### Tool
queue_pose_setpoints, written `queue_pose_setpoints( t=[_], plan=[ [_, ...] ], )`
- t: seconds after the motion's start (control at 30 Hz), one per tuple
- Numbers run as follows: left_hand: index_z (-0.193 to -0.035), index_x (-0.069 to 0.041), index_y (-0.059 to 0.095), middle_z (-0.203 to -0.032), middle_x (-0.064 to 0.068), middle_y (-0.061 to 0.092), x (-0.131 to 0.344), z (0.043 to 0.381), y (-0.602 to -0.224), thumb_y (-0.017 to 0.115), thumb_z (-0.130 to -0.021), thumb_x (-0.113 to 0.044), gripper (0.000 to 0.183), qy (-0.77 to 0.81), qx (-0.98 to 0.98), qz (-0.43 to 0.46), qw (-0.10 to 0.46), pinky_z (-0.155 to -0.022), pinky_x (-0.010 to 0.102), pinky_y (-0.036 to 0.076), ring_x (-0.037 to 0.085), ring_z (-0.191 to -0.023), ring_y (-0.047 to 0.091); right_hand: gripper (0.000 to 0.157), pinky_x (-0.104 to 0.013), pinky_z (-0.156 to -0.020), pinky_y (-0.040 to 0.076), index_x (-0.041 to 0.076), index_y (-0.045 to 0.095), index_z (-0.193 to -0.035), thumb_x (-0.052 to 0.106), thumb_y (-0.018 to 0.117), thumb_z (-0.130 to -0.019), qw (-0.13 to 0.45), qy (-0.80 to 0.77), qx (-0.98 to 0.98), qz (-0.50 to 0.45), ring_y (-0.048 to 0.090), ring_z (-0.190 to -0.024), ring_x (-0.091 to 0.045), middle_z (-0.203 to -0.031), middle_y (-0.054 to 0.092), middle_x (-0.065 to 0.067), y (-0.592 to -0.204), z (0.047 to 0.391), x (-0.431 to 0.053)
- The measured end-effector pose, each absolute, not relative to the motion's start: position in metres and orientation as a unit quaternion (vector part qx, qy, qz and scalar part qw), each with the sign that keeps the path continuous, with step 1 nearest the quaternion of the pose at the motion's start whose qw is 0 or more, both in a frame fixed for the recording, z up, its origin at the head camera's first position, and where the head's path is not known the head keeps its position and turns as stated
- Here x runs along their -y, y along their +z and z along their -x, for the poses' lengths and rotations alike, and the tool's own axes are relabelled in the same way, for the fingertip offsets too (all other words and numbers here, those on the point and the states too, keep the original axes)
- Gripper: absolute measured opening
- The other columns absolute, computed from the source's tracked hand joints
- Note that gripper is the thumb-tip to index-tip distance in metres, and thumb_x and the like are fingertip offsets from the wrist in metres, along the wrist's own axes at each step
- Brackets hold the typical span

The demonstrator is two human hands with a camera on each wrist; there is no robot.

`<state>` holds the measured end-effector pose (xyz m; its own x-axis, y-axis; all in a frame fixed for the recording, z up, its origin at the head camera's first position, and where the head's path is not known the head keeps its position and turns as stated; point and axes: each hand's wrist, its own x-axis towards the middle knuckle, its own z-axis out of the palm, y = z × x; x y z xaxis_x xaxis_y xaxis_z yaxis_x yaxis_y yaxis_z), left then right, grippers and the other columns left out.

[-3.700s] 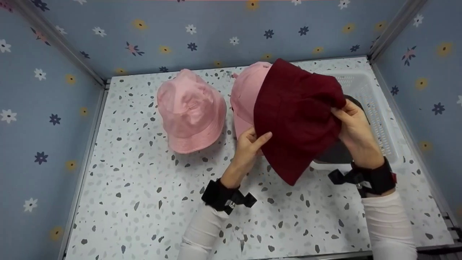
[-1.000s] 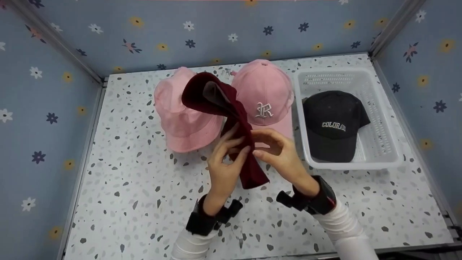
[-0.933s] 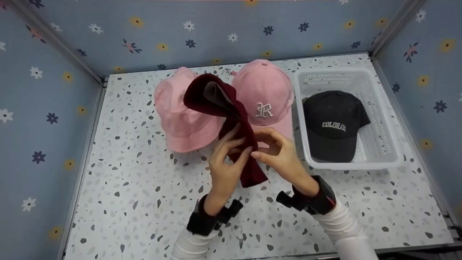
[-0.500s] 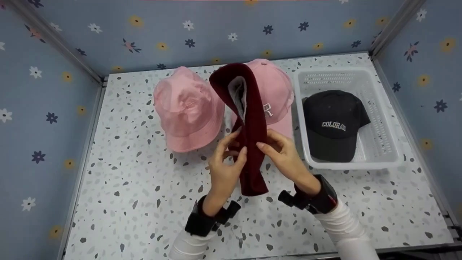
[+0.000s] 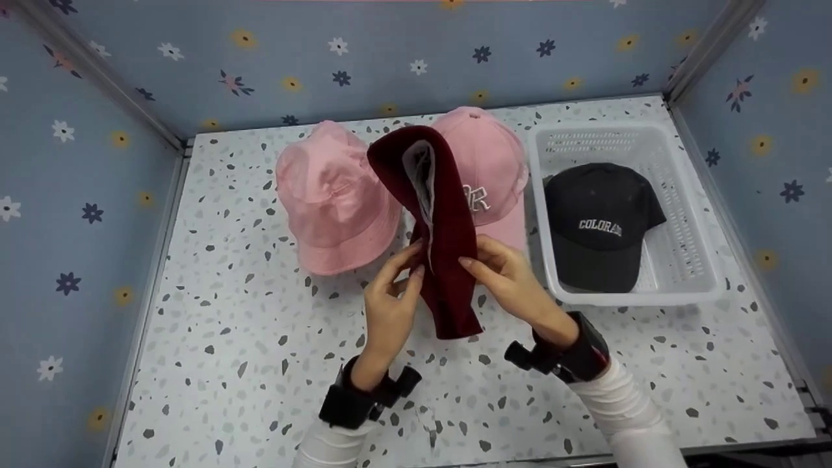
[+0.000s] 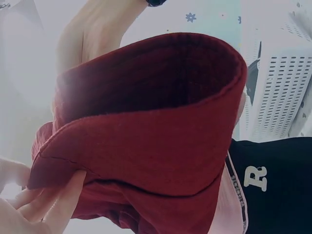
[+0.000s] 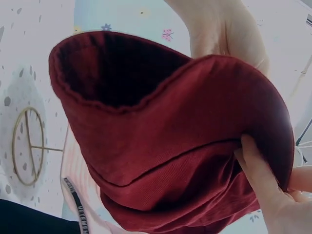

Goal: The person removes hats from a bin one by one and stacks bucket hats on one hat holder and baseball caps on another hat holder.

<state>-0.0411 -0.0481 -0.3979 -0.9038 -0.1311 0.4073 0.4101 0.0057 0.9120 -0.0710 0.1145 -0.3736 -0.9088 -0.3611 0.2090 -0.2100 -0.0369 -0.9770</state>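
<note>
A dark red bucket hat [image 5: 452, 260] hangs between my two hands over the table, squeezed narrow, its opening and grey inner lining facing up in the head view. My left hand [image 5: 389, 312] pinches the brim at its left side. On the other side my right hand [image 5: 520, 286] pinches it between thumb and fingers. In the left wrist view the folded brim [image 6: 161, 141] stands up in a loop, and fingers [image 6: 70, 197] press into its lower edge. From the right wrist, a fingertip [image 7: 251, 151] lies on the brim's seam; parts of both hands are hidden behind the cloth.
A pink bucket hat [image 5: 338, 201] sits on the speckled table [image 5: 247, 364] at left. Behind the red hat, partly covered, stands a pink baseball cap [image 5: 487, 149] with a white letter. At right, a white plastic basket [image 5: 699, 260] holds a black cap [image 5: 598, 201]. Flowered walls enclose the table.
The red hat, earlier spread out over the pink cap and basket, has come left and been turned and squeezed narrow. Lately its opening has swung upward, and my left hand has shifted slightly left.
</note>
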Motion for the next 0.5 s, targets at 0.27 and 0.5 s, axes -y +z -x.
queue_pose_setpoints(
  t=[0.27,0.5],
  plan=[
    [-0.097,0.018,0.056,-0.092,0.023,0.060,0.058,0.044,-0.398,0.055,-0.078,0.012,0.020,-0.717,0.670,0.012,0.191,-0.075,0.025,0.050,0.010,-0.085,0.058,0.020,-0.024,-0.066,0.051,-0.020,0.049,-0.100,-0.008,0.048,-0.084,0.096,-0.724,-0.655,0.195,0.060,-0.078,-0.010,-0.089,0.064,0.000,-0.376,0.078,-0.115],
    [-0.094,0.019,0.055,-0.088,0.019,0.062,0.073,0.047,-0.394,0.057,-0.078,0.011,0.018,-0.721,0.665,-0.001,0.194,-0.073,0.024,0.049,0.011,-0.080,0.059,0.019,-0.024,-0.067,0.051,-0.021,0.050,-0.098,-0.011,0.049,-0.083,0.083,-0.733,-0.644,0.202,0.061,-0.080,-0.012,-0.091,0.065,0.004,-0.373,0.084,-0.122]
  ],
)
